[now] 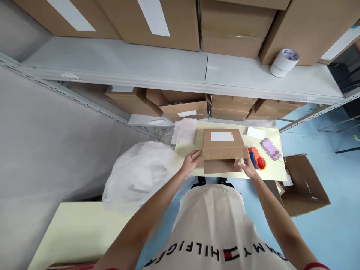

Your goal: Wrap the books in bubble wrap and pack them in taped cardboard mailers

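Observation:
A small cardboard box with a white label sits on the pale table in front of me. Its near flap is raised a little, and a dark gap shows beneath it. At the box's left front corner, the fingers of my left hand are closed on the cardboard edge. My right hand pinches the right front corner, where a thin, pale piece hangs by the fingertips. Just right of the box lies a red and blue tape dispenser, close to my right hand.
White papers and a pixelated purple item lie on the table. A large white plastic bag bulges at left, and an open carton stands at right. Above, a shelf carries cartons and a white tape roll.

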`<state>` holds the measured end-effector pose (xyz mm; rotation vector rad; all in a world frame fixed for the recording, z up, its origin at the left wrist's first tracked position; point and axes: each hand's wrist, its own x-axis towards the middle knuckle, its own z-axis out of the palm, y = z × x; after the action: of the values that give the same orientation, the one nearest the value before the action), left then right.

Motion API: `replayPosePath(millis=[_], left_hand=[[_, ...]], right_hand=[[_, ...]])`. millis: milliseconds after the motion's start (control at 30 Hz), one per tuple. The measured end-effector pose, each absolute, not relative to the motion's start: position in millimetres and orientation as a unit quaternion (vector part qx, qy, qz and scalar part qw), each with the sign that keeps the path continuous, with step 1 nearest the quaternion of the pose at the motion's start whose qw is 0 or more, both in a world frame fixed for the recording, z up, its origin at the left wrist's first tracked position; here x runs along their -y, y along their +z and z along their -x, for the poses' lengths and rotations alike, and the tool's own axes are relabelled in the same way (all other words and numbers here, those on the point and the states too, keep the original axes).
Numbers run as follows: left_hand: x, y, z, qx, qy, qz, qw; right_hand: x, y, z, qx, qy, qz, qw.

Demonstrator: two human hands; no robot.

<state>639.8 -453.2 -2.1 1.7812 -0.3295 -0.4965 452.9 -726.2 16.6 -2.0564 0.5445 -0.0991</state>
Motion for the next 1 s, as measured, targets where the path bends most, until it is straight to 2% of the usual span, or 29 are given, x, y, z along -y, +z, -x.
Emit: replayPosePath(millis=[133, 233, 367, 467, 533, 600, 667, 833, 1000], left_hand=[[468, 22, -661, 0.081, -0.207, -0.761, 0.609], [478, 35, -675, 0.054, -0.203, -0.79, 0.576], [483, 51, -681, 0.057, -0.09, -0.89, 0.442], [484, 66, -673, 0.142, 0.011, -0.939, 0.313], [485, 74, -667, 0.227, -0.005, -0.945, 0.234], [485, 80, -662, 0.295, -0.057, -0.937, 0.178], [484, 82, -662, 0.312, -0.105, -0.932, 0.153], [476, 68, -661, 0.277, -0.24, -0.906, 0.211], [474, 30, -641, 0.252, -0.25, -0.876, 0.327]], right_hand=[[729, 48, -481, -0.305, -0.025, 0.853, 0.423], [733, 67, -499, -0.361, 0.024, 0.863, 0.353], [744, 77, -501, -0.353, 0.036, 0.875, 0.328], [750, 78, -493, -0.326, -0.019, 0.921, 0.214], [751, 79, -489, -0.282, -0.042, 0.95, 0.126], [752, 82, -487, -0.229, -0.031, 0.97, 0.081], [754, 86, -486, -0.196, 0.009, 0.976, 0.094], [756, 82, -481, -0.198, 0.097, 0.94, 0.259], [738, 43, -477, -0.251, 0.052, 0.929, 0.265]])
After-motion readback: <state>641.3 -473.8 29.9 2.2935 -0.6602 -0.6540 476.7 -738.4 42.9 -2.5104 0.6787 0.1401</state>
